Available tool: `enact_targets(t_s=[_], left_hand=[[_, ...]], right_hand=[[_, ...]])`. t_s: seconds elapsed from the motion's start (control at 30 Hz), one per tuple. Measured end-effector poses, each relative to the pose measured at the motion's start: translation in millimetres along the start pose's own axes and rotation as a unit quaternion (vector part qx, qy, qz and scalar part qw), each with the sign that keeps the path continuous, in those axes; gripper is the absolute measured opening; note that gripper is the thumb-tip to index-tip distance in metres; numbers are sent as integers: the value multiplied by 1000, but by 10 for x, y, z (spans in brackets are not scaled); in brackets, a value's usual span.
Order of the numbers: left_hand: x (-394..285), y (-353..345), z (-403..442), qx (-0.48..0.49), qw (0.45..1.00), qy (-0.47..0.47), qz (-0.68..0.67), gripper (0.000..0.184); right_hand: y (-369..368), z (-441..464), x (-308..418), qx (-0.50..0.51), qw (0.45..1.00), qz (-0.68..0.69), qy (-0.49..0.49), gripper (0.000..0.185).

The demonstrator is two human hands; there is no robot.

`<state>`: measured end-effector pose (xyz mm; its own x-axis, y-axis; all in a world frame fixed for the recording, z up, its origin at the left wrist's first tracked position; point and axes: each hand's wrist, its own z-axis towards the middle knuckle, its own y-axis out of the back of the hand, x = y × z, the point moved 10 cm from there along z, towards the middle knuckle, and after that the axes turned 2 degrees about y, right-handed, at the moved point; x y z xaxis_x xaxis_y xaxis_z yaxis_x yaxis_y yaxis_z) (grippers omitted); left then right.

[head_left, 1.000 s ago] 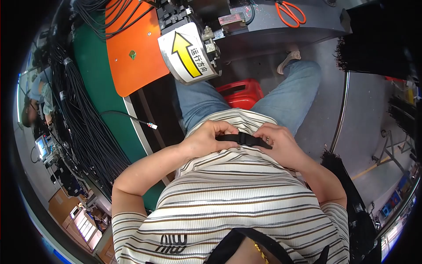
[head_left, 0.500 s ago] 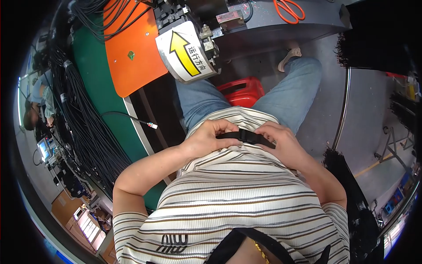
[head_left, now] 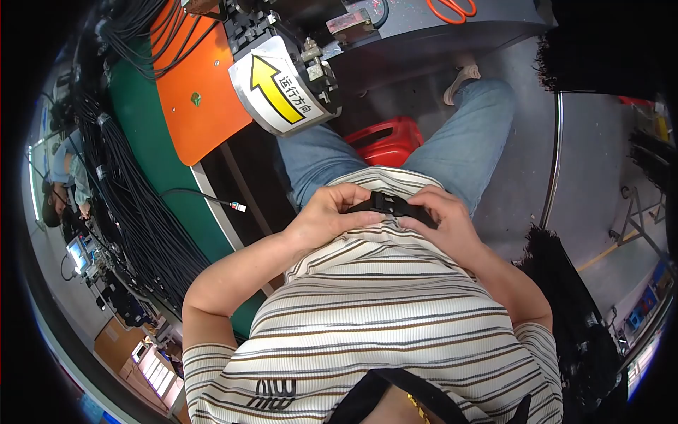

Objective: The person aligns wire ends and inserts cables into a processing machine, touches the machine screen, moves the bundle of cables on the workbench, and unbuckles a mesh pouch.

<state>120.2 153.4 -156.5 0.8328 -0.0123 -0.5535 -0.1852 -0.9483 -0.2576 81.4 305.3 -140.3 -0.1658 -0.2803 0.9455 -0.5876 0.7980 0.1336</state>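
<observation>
A black strap with a plastic buckle point(head_left: 390, 204) lies across my waist, over the striped shirt point(head_left: 381, 297). On the left side of the buckle, my left hand point(head_left: 335, 213) pinches the strap between thumb and fingers. My right hand point(head_left: 443, 218) grips the strap on the buckle's other side, with the thumb below it. The two hands are a short way apart, and the buckle shows between them.
Bundled black cables point(head_left: 138, 205) hang over a green surface point(head_left: 145, 145) at left. Ahead are an orange plate point(head_left: 201, 106), an arrow-marked machine guard point(head_left: 279, 88) and red-handled scissors point(head_left: 452, 10). A red stool point(head_left: 392, 145) stands between my legs. Another person point(head_left: 60, 187) is at far left.
The buckle has tilted and shifted slightly up and left, with my hands still on the strap. My right thumb has moved in closer to the buckle. The view has shifted a little.
</observation>
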Motion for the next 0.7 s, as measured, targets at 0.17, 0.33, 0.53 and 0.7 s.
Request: enact_targets(t_s=[0.17,0.33,0.53,0.7], left_hand=[[38,50,-14,-28,995,32,-87,26],[-69,133,-82,-73,986,17,-147,15],[-29,383,-312,-108,960,-2,-258,16],[-4,423,-759,-126,940,-7,-318,19]], right_hand=[[74,-104,-196,-61,984,164,-44,27],[173,-370,-524,-128,852,418,-287,26],[324,-1138,-776,-170,741,498,-418,35],[93,-2328,-1501,-140,647,520,-540,34]])
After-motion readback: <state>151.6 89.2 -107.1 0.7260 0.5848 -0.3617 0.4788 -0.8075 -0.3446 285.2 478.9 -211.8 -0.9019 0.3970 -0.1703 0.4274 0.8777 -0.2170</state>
